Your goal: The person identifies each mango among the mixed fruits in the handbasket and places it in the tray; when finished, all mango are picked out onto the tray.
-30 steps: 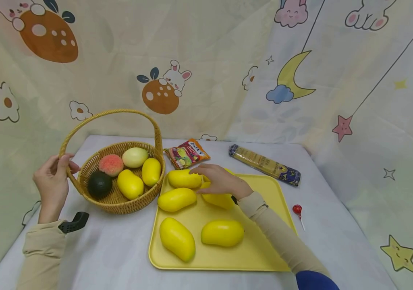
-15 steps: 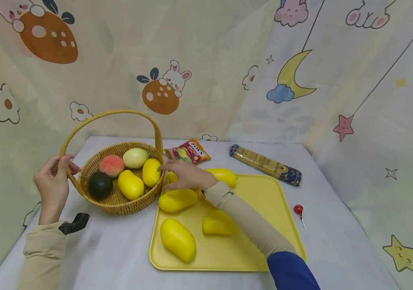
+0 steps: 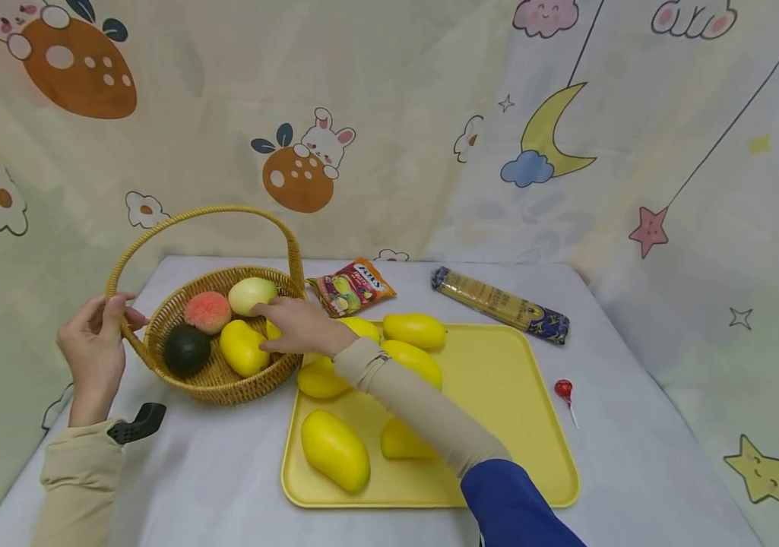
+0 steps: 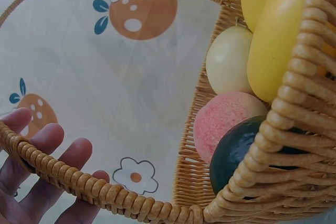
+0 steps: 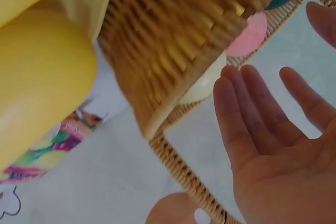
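Observation:
My left hand (image 3: 93,353) grips the handle (image 3: 204,215) of a wicker basket (image 3: 239,393) near its left base; in the left wrist view its fingers (image 4: 76,153) bend around the handle. My right hand (image 3: 303,328) hovers over the basket's right rim. In the right wrist view its fingers (image 5: 228,114) are extended and hold nothing. Inside the basket lie a pink peach (image 3: 207,312), a dark green avocado (image 3: 186,350), a pale yellow-green fruit (image 3: 252,295) and a yellow mango (image 3: 243,351). Another mango (image 3: 272,330) there is mostly hidden by my right hand.
Several mangoes (image 3: 336,451) lie on a yellow tray (image 3: 498,441) right of the basket. Behind it are a Fox's candy bag (image 3: 353,289) and a long blue-and-gold packet (image 3: 498,305). A red lollipop (image 3: 564,390) lies right of the tray. A patterned curtain (image 3: 396,152) stands behind.
My right hand has moved left from above the mangoes on the tray to the basket's right side. My left hand keeps its grip on the handle, and the basket stays in place.

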`<action>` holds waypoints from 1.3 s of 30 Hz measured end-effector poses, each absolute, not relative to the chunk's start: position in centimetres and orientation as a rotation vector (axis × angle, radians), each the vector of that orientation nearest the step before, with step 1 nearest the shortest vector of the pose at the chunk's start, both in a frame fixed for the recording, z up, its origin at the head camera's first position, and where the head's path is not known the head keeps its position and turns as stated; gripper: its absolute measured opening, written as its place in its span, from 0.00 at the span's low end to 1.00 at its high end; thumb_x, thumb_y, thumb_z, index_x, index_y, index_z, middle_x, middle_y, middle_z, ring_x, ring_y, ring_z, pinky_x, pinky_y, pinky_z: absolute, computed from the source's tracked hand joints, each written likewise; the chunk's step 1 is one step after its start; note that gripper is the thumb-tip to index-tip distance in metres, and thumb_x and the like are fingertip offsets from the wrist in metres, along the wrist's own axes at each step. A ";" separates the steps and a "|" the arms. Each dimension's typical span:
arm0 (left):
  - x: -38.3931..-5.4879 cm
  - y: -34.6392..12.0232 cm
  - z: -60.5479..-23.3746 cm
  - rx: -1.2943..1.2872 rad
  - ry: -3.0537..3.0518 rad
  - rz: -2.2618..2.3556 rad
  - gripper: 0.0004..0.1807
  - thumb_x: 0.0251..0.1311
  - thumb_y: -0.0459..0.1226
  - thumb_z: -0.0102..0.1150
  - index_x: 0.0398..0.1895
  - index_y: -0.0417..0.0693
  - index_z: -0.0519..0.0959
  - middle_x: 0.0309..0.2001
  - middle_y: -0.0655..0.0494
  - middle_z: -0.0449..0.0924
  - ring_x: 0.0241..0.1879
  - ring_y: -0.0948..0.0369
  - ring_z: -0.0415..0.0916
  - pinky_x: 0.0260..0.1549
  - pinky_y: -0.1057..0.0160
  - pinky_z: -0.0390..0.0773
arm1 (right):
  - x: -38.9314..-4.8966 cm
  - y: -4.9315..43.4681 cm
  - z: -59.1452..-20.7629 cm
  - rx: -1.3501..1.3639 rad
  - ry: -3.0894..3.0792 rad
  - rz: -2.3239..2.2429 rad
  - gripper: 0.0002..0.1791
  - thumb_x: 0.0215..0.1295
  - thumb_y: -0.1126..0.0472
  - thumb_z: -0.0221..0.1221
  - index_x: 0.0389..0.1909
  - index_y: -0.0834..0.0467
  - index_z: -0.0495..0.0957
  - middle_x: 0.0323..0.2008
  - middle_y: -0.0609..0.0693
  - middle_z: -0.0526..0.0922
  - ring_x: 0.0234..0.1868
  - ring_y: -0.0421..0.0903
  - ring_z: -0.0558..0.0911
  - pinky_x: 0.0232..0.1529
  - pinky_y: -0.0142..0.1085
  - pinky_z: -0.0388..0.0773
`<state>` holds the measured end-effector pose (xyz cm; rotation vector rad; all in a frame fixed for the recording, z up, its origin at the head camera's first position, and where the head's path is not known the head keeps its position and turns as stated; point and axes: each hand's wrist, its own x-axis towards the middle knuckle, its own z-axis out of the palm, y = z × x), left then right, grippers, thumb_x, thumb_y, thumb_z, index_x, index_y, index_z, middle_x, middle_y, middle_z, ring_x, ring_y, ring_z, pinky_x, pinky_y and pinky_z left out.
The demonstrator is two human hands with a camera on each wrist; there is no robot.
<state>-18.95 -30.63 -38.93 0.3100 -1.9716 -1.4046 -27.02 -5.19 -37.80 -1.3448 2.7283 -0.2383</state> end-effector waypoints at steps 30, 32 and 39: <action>-19.1 -30.6 -39.0 0.320 -1.966 -1.421 0.14 0.67 0.44 0.52 0.46 0.48 0.82 0.25 0.68 0.77 0.28 0.73 0.77 0.37 0.83 0.74 | -25.7 -11.9 -40.5 -1.141 2.778 0.085 0.35 0.59 0.35 0.59 0.67 0.42 0.64 0.55 0.44 0.73 0.47 0.39 0.76 0.39 0.33 0.77; -19.1 -30.6 -39.0 0.316 -1.964 -1.418 0.13 0.67 0.44 0.52 0.45 0.48 0.82 0.25 0.68 0.77 0.28 0.73 0.77 0.37 0.82 0.74 | -25.5 -12.1 -40.6 -1.127 2.778 0.087 0.37 0.58 0.34 0.59 0.67 0.42 0.64 0.55 0.46 0.72 0.44 0.40 0.76 0.39 0.33 0.77; -19.0 -30.6 -39.0 0.316 -1.964 -1.414 0.14 0.67 0.44 0.52 0.45 0.46 0.82 0.25 0.68 0.77 0.28 0.73 0.77 0.36 0.82 0.74 | -25.2 -12.6 -41.2 -1.093 2.783 0.090 0.40 0.56 0.33 0.60 0.68 0.42 0.59 0.56 0.49 0.68 0.34 0.40 0.76 0.36 0.30 0.77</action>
